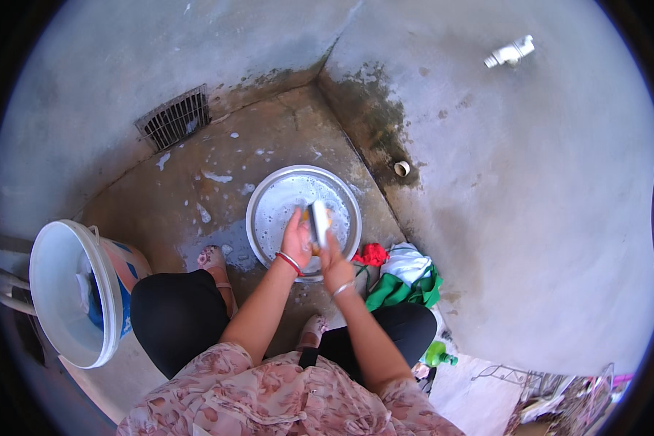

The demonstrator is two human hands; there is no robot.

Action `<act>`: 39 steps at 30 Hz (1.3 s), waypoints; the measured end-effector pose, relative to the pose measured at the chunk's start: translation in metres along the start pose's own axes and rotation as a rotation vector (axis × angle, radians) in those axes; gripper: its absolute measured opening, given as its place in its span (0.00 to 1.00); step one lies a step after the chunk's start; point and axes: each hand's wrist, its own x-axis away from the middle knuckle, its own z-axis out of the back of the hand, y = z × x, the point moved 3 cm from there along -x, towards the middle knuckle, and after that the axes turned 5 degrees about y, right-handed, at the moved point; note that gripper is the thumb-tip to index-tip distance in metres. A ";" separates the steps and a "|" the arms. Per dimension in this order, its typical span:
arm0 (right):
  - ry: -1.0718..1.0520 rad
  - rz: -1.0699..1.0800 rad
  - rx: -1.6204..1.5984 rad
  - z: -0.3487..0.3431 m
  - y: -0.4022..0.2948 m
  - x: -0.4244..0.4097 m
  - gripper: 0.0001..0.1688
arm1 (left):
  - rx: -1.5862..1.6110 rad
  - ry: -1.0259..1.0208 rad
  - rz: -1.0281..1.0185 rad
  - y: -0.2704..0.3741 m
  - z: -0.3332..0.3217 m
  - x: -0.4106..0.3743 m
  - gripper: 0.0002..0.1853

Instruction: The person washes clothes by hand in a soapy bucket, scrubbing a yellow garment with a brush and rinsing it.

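A wide metal basin (pixel 256 188) of soapy water stands on the wet floor between my feet. Above the water, my right hand (pixel 338 268) grips a white scrubbing brush (pixel 320 223), which is blurred. An orange item (pixel 307 215), probably cloth, shows in small patches around the brush. My left hand (pixel 297 238) holds this item from the left side, its thumb pointing up and its fingers partly hidden. Both hands are close together inside the basin's outline.
A white plastic bucket (pixel 111 261) with cloth inside tilts at left. Red cloth (pixel 373 254), white cloth (pixel 407 264) and green cloth (pixel 389 291) lie right of the basin. A green bottle (pixel 438 354) is near my knee. Walls hold a drain grate (pixel 177 119) and a pipe stub (pixel 401 169).
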 end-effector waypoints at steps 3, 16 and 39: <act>0.062 -0.040 -0.004 0.008 0.007 -0.028 0.29 | 0.044 -0.127 0.064 -0.008 -0.004 0.000 0.37; -0.100 -0.005 -0.046 0.000 -0.023 0.027 0.32 | 0.148 0.043 -0.007 0.020 -0.020 0.012 0.35; -0.137 0.077 0.067 -0.005 -0.015 0.025 0.33 | 0.176 0.075 0.065 0.010 0.013 -0.004 0.23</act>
